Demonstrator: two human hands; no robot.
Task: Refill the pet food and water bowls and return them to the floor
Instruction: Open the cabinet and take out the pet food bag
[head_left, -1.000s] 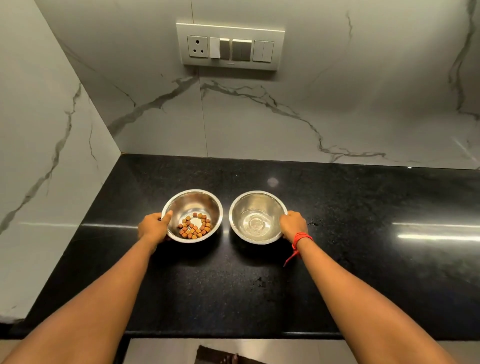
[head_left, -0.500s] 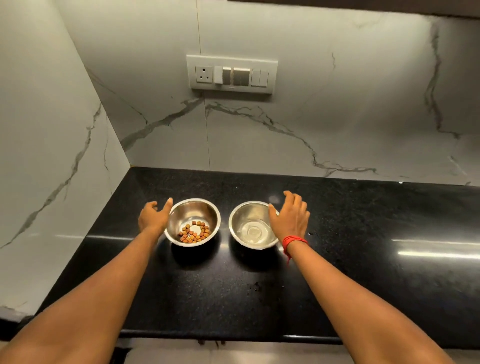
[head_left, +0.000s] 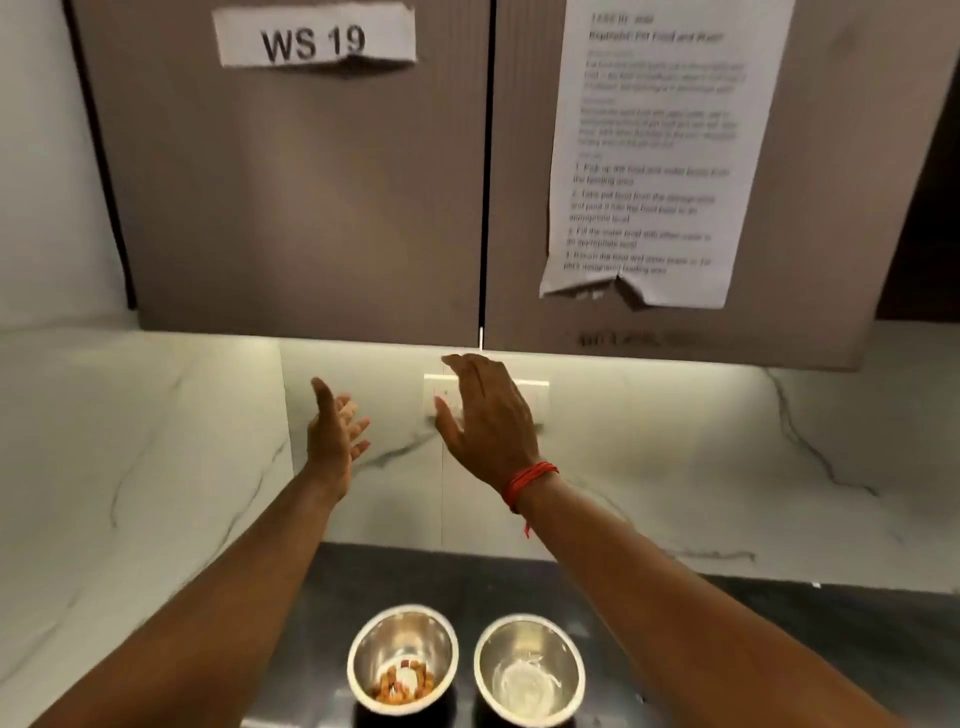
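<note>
Brown kibble (head_left: 399, 692) is seen in a silver bowl (head_left: 402, 631); the worktop (head_left: 779, 613) is black, the wall (head_left: 675, 467) white with grey veins, the wrist thread (head_left: 527, 480) red.

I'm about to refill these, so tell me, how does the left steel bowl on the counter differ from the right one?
The left bowl holds some brown pellets at its bottom; the right bowl holds none. The right bowl's bottom shows a bare pale sheen, perhaps water; the left bowl's is partly covered. Both are round steel bowls, upright, side by side on the black counter.
</note>
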